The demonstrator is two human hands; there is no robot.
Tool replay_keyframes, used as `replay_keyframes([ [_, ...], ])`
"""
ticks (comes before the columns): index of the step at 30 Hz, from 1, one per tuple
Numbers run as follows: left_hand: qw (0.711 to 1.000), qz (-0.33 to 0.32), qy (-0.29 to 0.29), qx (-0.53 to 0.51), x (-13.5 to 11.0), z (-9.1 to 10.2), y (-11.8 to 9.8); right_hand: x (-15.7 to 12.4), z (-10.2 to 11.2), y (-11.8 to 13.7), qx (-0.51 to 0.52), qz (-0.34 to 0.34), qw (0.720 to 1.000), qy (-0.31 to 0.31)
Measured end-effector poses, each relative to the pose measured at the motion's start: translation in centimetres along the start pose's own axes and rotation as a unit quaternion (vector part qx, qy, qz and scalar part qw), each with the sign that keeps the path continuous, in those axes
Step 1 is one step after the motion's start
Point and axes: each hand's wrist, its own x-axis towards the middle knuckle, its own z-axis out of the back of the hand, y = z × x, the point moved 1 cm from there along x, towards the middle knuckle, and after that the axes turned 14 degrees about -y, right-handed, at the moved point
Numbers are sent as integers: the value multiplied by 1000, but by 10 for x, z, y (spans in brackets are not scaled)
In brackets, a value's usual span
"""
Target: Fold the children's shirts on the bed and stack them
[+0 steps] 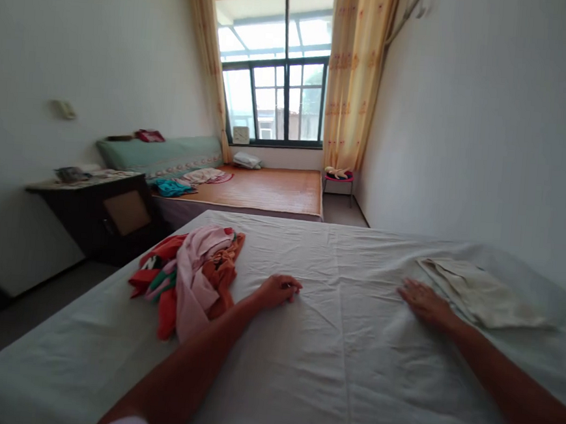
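Observation:
My left hand (278,289) rests on the pale sheet of the bed (329,372), fingers curled under with nothing visible in them, just right of a heap of pink, red and orange clothes (190,274). My right hand (423,302) lies flat on the sheet with fingers stretched out. It sits beside the left edge of a folded cream cloth (480,292), close to it or just touching.
A dark bedside cabinet (101,214) stands left of the bed. Beyond is a second bed with a bamboo mat (265,190) and some clothes on it, a small red stool (338,177), a window with yellow curtains, and a white wall on the right.

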Motion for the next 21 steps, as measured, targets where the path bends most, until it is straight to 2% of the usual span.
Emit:
replay_keyframes([
  [2,999,-18,-11,48,-2,3,-3,-6,-11,56,0,27,999,28],
  [4,985,-71,-42,150,-5,19,-12,-14,-12,99,3,60,998,31],
  [6,944,-133,-111,283,-12,52,-24,-19,-7,119,5,82,996,17],
  [7,914,-138,-163,345,-17,74,-30,-21,-5,122,7,88,996,9],
  [9,845,-84,-280,447,-33,123,-36,-22,-1,119,16,100,995,-8],
  [10,805,-26,-345,482,-44,147,-37,-23,0,115,22,104,994,-15],
  [11,785,2,-374,495,-55,170,-37,-23,0,112,27,106,994,-22],
  [13,768,76,-395,498,-76,205,-35,-23,0,109,36,105,993,-35],
  [15,785,131,-375,476,-88,224,-35,-23,0,109,52,96,993,-44],
  [17,804,131,-354,458,-86,223,-42,-21,4,113,90,80,992,-45],
  [18,814,104,-352,451,-78,213,-49,-19,7,116,119,65,990,-42],
  [20,843,32,-346,411,-53,177,-69,-16,18,122,196,12,980,-39],
  [21,879,-28,-342,333,-37,150,-81,-15,24,125,244,-23,969,-39],
])
